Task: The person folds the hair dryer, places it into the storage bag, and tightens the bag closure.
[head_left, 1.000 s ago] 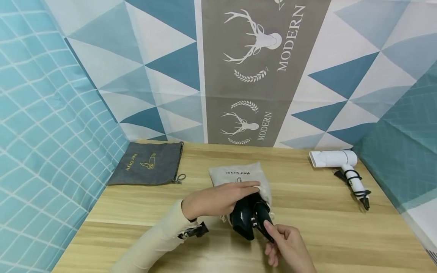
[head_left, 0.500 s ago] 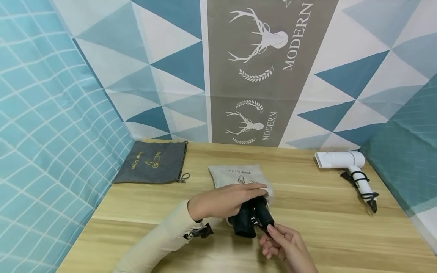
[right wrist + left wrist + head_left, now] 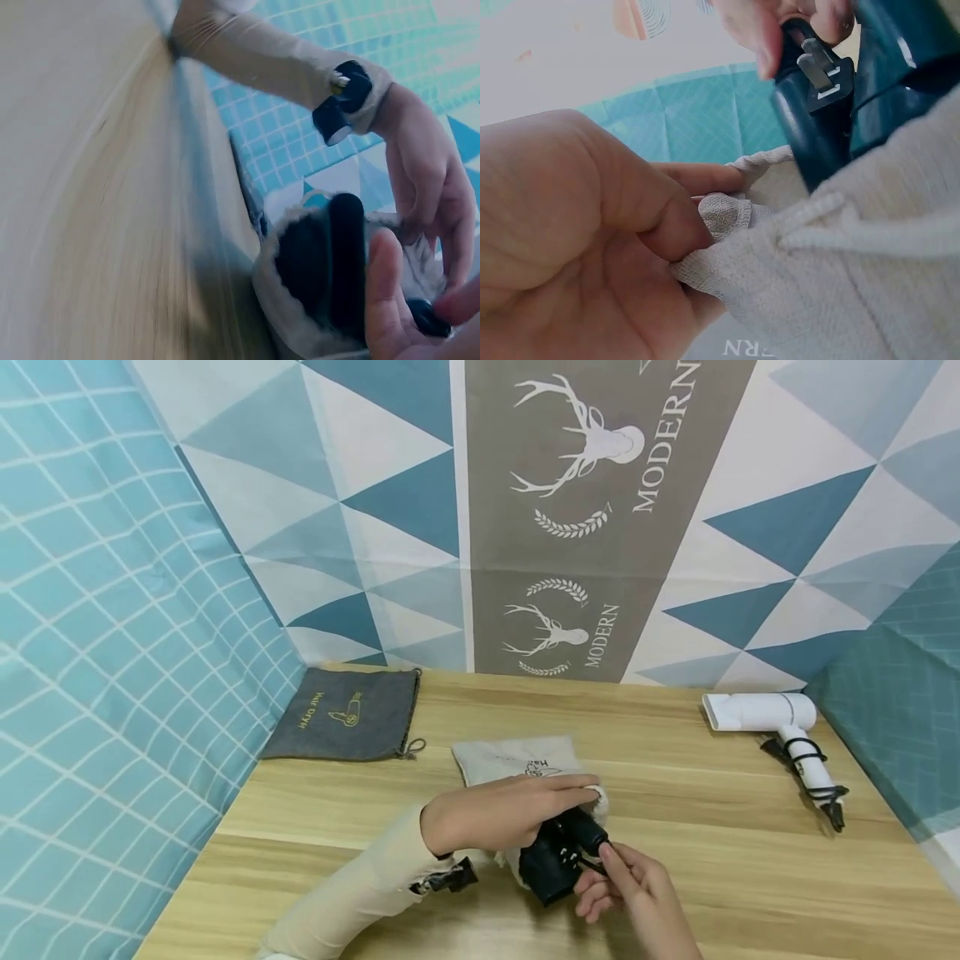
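A beige drawstring bag [image 3: 491, 760] printed with a hair dryer lies mid-table, its mouth toward the person. A dark hair dryer [image 3: 546, 868] sits partly inside, with nozzle and handle end sticking out of the mouth. My left hand [image 3: 495, 814] reaches over the dryer and pinches the bag's rim, as the left wrist view shows, with the white drawstring [image 3: 885, 234] alongside. With thumb and fingers, my right hand [image 3: 633, 885] grips the end of the handle [image 3: 588, 831]. A two-pin plug [image 3: 825, 75] lies against that handle. The dryer's rear is hidden in the bag.
A grey drawstring bag [image 3: 345, 714] with yellow print lies flat at the back left. At the back right is a white hair dryer [image 3: 761, 712] with its black cord wrapped round the handle. Patterned sheets [image 3: 405, 527] stand behind the wooden table [image 3: 675, 760].
The dark dryer's protruding end has tilted and shifted slightly right, my right hand moving with its handle. The beige bag's printed face has crumpled. The head view has shifted a little.
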A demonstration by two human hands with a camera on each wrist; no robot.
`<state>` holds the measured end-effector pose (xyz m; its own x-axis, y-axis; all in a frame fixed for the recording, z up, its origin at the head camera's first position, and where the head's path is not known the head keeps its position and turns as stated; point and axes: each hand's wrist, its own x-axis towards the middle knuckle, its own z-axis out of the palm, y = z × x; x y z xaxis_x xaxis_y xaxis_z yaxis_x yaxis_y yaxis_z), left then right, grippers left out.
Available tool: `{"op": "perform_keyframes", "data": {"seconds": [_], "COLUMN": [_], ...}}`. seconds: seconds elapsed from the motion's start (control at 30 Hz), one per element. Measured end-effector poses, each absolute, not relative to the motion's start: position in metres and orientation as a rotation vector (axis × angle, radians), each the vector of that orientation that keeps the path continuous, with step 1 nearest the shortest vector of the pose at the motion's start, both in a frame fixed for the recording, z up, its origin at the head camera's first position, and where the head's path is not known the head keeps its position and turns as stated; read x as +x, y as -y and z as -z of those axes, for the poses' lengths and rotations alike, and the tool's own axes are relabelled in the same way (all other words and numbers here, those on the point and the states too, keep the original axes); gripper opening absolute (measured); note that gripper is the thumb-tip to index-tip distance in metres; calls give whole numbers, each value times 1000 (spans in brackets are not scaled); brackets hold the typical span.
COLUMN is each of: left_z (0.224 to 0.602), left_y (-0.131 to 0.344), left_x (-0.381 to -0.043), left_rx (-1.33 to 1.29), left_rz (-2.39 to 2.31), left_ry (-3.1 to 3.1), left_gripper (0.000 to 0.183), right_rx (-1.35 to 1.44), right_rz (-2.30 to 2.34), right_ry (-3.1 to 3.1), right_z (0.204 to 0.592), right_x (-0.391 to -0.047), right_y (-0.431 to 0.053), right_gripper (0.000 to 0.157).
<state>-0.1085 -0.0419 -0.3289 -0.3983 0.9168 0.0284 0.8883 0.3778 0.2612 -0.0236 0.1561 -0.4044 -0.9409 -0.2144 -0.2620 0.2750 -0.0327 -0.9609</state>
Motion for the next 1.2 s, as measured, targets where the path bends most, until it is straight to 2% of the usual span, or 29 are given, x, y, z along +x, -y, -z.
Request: {"op": "perform_keyframes", "data": {"seconds": [0.33,0.6,0.87,1.03,1.2], "left_z": [331,331,328,327,327], "left_y": [46,44,46,50,47], "left_x": [-110,-111,-111,-112,-114], "left_rx": [1584,1622,1623,1612,1720], "left_rz": [-381,-445,-418,-408,-483], "left_ry": [-2594,-2525,-2516,-2524,-2498], "left_gripper": [69,69,61,62,47], "right_rx": [297,202,-20,-62,-66], "right_rz": [2310,2114,2202,2240,2252], "right_ry": [-1477,-1448,-1180,-1136,-1331], "right_z": [413,418,424,424,422], "right_x": [-29,-28,-29,-29,-29], "right_y": [-154,-153,-153,-153,-153], "right_gripper": [56,59,41,39,38]}}
